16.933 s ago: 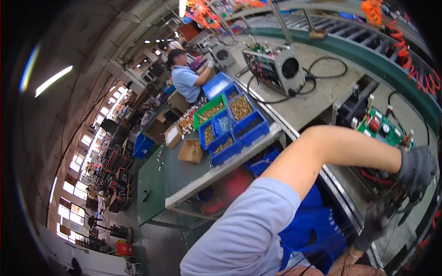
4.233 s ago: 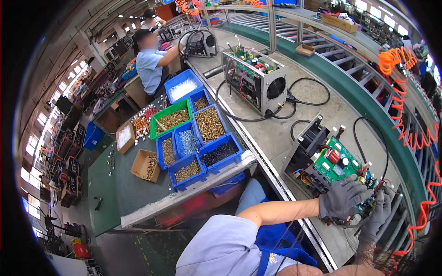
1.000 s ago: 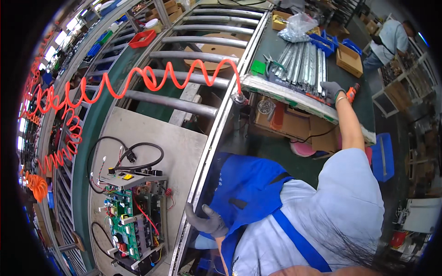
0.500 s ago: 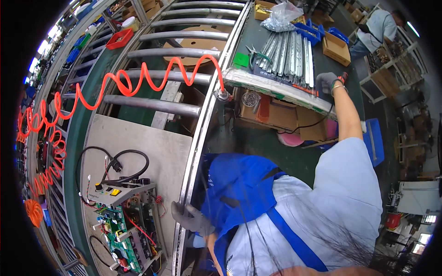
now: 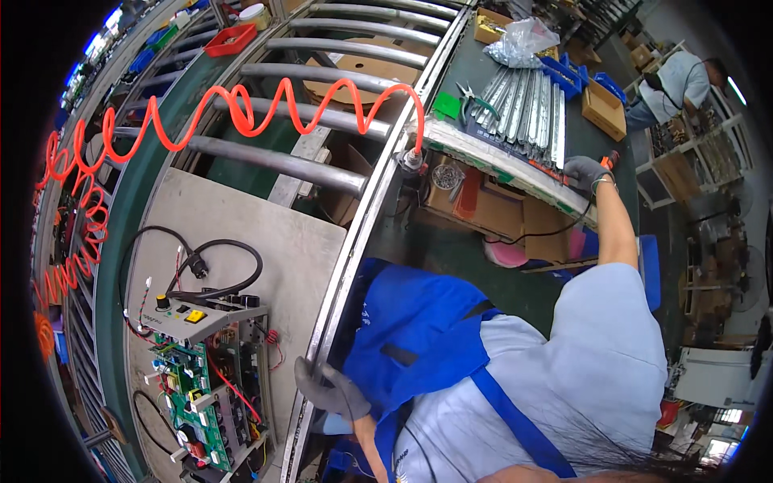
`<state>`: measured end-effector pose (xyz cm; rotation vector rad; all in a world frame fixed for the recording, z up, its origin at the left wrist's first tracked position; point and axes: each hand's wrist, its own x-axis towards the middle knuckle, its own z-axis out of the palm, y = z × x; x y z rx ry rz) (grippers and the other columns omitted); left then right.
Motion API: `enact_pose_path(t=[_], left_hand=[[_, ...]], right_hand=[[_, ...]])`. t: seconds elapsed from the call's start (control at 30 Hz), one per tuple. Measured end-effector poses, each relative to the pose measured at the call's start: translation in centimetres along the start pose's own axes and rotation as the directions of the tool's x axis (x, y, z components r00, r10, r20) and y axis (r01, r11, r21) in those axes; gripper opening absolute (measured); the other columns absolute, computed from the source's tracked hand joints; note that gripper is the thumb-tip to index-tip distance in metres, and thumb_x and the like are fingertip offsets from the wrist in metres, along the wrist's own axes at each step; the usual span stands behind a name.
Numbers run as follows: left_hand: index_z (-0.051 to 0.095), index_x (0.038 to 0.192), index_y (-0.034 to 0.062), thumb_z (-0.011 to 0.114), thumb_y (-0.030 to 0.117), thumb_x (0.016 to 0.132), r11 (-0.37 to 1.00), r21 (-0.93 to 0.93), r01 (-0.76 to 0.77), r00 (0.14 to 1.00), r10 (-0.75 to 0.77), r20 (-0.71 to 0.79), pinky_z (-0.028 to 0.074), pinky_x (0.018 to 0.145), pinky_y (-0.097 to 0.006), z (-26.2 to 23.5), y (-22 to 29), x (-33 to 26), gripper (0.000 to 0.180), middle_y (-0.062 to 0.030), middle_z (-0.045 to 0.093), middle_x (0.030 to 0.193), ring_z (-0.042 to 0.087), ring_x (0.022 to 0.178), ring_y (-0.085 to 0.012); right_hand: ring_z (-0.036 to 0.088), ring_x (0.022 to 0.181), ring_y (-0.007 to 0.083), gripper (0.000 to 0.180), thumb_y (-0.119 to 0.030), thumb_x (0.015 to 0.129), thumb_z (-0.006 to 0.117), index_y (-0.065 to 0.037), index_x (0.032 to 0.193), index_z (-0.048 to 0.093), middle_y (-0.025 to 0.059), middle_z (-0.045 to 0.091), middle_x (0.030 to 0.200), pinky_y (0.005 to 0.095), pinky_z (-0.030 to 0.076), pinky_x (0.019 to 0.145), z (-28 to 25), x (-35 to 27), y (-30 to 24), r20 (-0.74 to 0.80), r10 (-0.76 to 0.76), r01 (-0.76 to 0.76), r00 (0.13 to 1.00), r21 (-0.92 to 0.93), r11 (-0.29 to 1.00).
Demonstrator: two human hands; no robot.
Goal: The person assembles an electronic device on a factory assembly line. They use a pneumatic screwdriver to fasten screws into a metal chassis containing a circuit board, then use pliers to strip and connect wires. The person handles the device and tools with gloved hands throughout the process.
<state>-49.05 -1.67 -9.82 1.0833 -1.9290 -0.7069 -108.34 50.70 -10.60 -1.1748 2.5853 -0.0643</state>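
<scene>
My left hand (image 5: 332,391), in a grey glove, rests at the conveyor's metal edge rail (image 5: 328,342), thumb apart from the fingers and nothing in it. To its left stands an opened electronic unit (image 5: 197,386) with green circuit boards, a grey panel and a yellow switch. My right arm reaches out to the workbench, where my gloved right hand (image 5: 586,171) is closed at the front edge; what its fingers hold is hidden. A red-and-black tool (image 5: 610,159) shows just beyond that hand. Beside it lie several long silver metal strips (image 5: 522,113) in a row.
An orange coiled air hose (image 5: 302,121) spans the rollers to a fitting on the rail. Green-handled pliers (image 5: 477,103), a bag of small parts (image 5: 522,42), blue bins (image 5: 568,74) and a cardboard box (image 5: 604,109) sit on the bench. Another person (image 5: 680,80) works at far right.
The view has shifted, so the bench and conveyor appear lower or farther aside. My right hand stays by the bench edge and my left stays on the rail.
</scene>
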Motion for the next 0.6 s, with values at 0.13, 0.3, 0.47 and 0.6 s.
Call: enact_pose_path(t=[0.13, 0.3, 0.47, 0.6], left_hand=[[0.053, 0.126, -0.006, 0.057, 0.023, 0.097, 0.998, 0.032, -0.051, 0.998, 0.053, -0.044, 0.051, 0.089, -0.042, 0.4, 0.3, -0.2, 0.041, -0.0196, 0.058, 0.121, 0.061, 0.103, -0.0325], [0.054, 0.126, -0.0061, 0.057, 0.02, 0.097, 0.991, -0.128, -0.021, 1.0, 0.023, 0.013, 0.049, 0.091, -0.04, 1.8, 2.9, 0.0, 0.039, -0.0199, 0.058, 0.119, 0.059, 0.107, -0.0324], [0.055, 0.126, -0.0071, 0.059, 0.019, 0.096, 0.99, -0.134, -0.044, 0.999, 0.046, 0.005, 0.047, 0.096, -0.04, 2.0, 3.1, -0.4, 0.04, -0.0212, 0.06, 0.118, 0.059, 0.109, -0.0311], [0.052, 0.129, -0.0042, 0.061, 0.022, 0.096, 0.99, -0.125, 0.067, 0.995, -0.056, 0.083, 0.047, 0.097, -0.041, 1.2, 1.3, -0.4, 0.043, -0.0203, 0.058, 0.121, 0.058, 0.11, -0.032]], right_hand=[[0.068, 0.073, 0.0266, 0.014, -0.011, 0.072, 0.068, -0.012, 0.085, 0.074, 0.0123, 0.071, 0.083, 0.034, 0.056, 0.066, -3.5, -0.1, -4.3, 0.098, -0.04, 0.073, 0.994, -0.356, 0.932], [0.071, 0.089, 0.035, 0.021, -0.02, 0.079, 0.064, -0.008, 0.09, 0.076, 0.0193, 0.071, 0.097, 0.0367, 0.057, 0.072, 2.2, 1.6, 3.2, 0.141, 0.571, -0.312, 0.809, -0.72, 0.62], [0.059, 0.063, 0.0229, 0.027, -0.034, 0.083, 0.061, -0.007, 0.089, 0.066, 0.0115, 0.064, 0.079, 0.029, 0.044, 0.051, 0.2, -1.1, -2.5, 0.06, 0.934, -0.594, 0.351, 0.785, 0.173], [0.047, 0.039, 0.011, 0.037, -0.042, 0.089, 0.056, -0.005, 0.083, 0.055, 0.0013, 0.057, 0.063, 0.0262, 0.041, 0.033, -8.0, 0.4, -13.2, 0.206, 0.932, -0.398, 0.297, 0.914, -0.075]])
